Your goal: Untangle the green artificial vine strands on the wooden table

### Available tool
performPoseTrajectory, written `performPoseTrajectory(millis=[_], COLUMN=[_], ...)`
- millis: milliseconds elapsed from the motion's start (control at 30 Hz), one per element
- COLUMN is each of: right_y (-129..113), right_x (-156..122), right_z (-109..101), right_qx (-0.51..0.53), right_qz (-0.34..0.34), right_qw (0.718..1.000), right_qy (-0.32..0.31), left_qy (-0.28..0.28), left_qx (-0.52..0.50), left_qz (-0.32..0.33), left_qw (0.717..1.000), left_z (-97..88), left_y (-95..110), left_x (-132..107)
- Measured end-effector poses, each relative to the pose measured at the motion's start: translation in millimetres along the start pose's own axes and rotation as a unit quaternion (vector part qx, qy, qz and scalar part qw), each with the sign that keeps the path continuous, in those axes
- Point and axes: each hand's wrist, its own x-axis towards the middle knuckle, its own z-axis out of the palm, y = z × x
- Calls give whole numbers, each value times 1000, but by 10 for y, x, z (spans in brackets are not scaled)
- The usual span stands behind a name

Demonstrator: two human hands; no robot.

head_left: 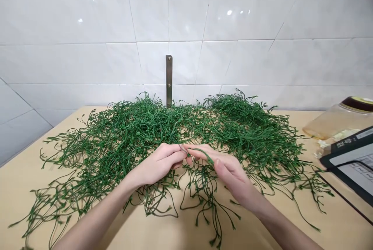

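Observation:
A wide tangle of thin green artificial vine strands (140,133) sprawls across a light wooden table (329,219). My left hand (159,162) and my right hand (223,168) meet at the middle front of the pile. Both pinch the same cluster of strands between thumb and fingertips, the fingertips nearly touching. One green strand (204,153) runs over my right hand's fingers. Loose strands hang down toward the table's front edge below my hands.
A white tiled wall stands behind the table, with a vertical metal bracket (169,81) at its centre. At the right lie a clear plastic jar (338,119) on its side and a dark flat device (354,160) near the table's edge.

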Motion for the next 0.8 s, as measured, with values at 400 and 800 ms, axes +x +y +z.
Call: performPoseTrajectory(millis=[400, 800], right_y=[138, 6], right_x=[-33, 7], right_z=[14, 63], right_qx=[-484, -321], right_qz=[-243, -5], right_qw=[838, 946], right_qy=[65, 37], left_qy=[-38, 43], left_qx=[169, 321], left_qz=[90, 121], left_qw=[981, 938], left_z=[89, 103], left_y=[-18, -89], left_x=[17, 6])
